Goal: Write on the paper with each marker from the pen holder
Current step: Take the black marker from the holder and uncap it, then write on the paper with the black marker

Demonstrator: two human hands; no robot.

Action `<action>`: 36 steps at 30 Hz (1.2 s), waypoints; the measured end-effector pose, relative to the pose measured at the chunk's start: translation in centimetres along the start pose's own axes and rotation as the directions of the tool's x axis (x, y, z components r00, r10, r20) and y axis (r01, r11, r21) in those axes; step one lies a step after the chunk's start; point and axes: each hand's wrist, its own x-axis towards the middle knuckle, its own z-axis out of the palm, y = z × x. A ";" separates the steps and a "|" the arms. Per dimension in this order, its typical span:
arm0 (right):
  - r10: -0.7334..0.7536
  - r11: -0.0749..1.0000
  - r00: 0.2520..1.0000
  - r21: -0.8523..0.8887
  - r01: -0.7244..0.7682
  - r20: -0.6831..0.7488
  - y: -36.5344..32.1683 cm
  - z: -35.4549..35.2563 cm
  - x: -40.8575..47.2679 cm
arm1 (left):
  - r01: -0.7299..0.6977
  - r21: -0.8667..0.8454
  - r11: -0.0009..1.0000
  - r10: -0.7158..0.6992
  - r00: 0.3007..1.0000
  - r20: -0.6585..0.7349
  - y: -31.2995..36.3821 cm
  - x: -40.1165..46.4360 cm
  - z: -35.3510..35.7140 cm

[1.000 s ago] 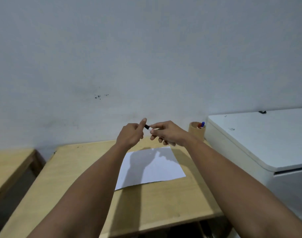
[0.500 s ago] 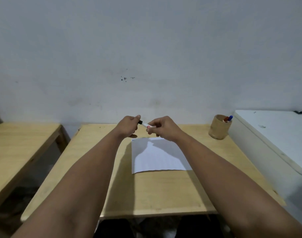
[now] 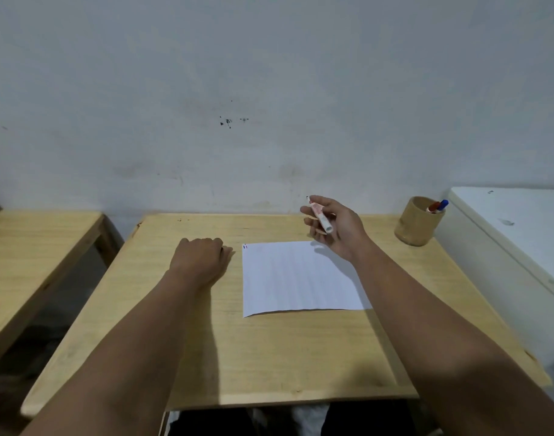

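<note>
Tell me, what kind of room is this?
Probably a plain study or work room. There is a wooden desk against a bare wall, a sheet of paper on it, and a wooden pen holder with markers at the back corner.

The left hand (image 3: 200, 262), left of centre in the frame, lies curled knuckles-up on the table (image 3: 269, 347), so its fingertips and whatever it may enclose are hidden, only a dark speck showing at its right edge. In the right hand (image 3: 335, 228), right of centre, the marker (image 3: 320, 215) is partly covered by the fingers and its tip is too small to make out, as are the tiny marks (image 3: 245, 246) at the paper's (image 3: 297, 278) upper left corner. In the pen holder (image 3: 418, 221) at the right, only the tops of the red and blue markers (image 3: 437, 206) show, and both forearms run off the bottom edge.
</note>
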 end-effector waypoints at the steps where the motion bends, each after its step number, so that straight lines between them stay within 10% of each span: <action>1: 0.016 0.998 1.000 0.054 -0.016 0.011 -0.1 0.0 0.0 | 0.003 -0.005 1.000 -0.003 1.000 -0.005 -0.1 0.0 0.0; 7: 0.008 0.994 1.000 0.111 -0.010 0.012 0.5 0.4 -0.1 | 0.059 -0.127 0.990 -0.058 0.998 0.010 -0.2 0.0 -0.9; 14: -0.123 0.980 0.990 -0.168 0.109 -0.073 1.7 2.7 -1.2 | -0.201 -0.216 0.955 0.112 0.924 -0.365 2.2 -3.7 -1.9; 21: -0.161 0.916 0.987 -0.370 0.156 0.017 5.4 6.3 -0.6 | -0.153 -0.332 0.931 0.125 0.987 -0.104 5.2 -7.0 0.1; 36: -0.243 0.848 0.967 -0.501 0.176 -0.072 11.9 7.7 2.2 | -0.071 -0.309 0.948 0.035 0.992 -0.120 5.2 -7.2 0.9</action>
